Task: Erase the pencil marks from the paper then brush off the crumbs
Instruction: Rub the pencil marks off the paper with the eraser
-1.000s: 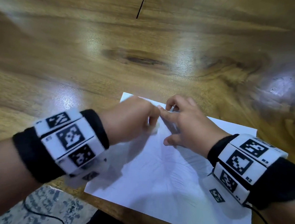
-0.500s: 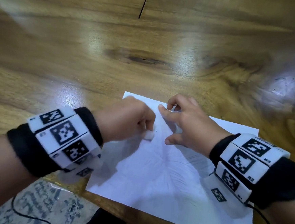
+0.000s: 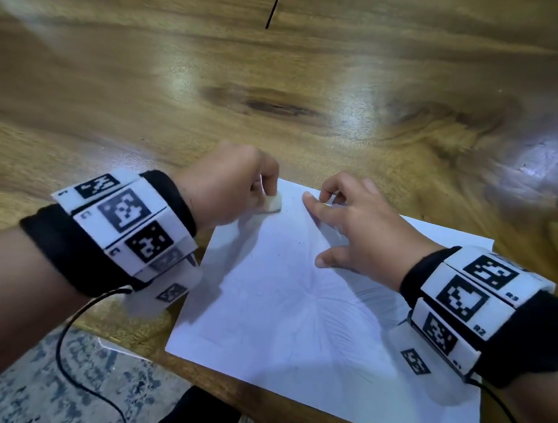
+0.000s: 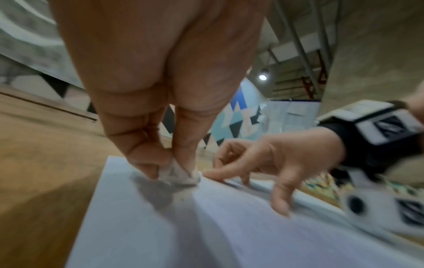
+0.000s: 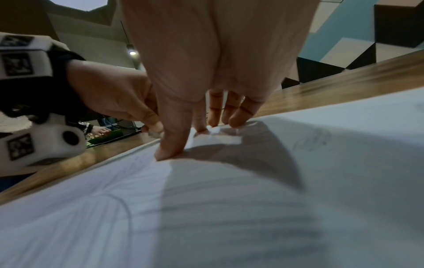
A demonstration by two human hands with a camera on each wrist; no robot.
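The paper (image 3: 313,314) serves as the landmark: a white sheet lying flat on the wooden table (image 3: 213,89), its near edge close to the table's front edge. Off the paper's left edge a marker band (image 3: 123,222) wraps the left wrist, with a black cable (image 3: 70,338) hanging from it over the patterned floor (image 3: 40,383) below the table's front edge. The left hand (image 3: 226,187) sits at the paper's far left corner, its thumb and fingers curled tightly round a small white eraser (image 3: 273,204), which is pressed down onto the sheet. A few dark crumbs (image 3: 285,238) speckle the paper just beside the eraser and toward its middle. Faint pencil marks (image 3: 374,299) fan out across the paper's middle and right part. The right hand (image 3: 363,228) rests on the paper's far edge, just right of the eraser, holding nothing: its fingers are spread and arched, with the thumb and fingertips pressing the sheet down. Another marker band (image 3: 467,303) circles the right wrist above the paper's right side.
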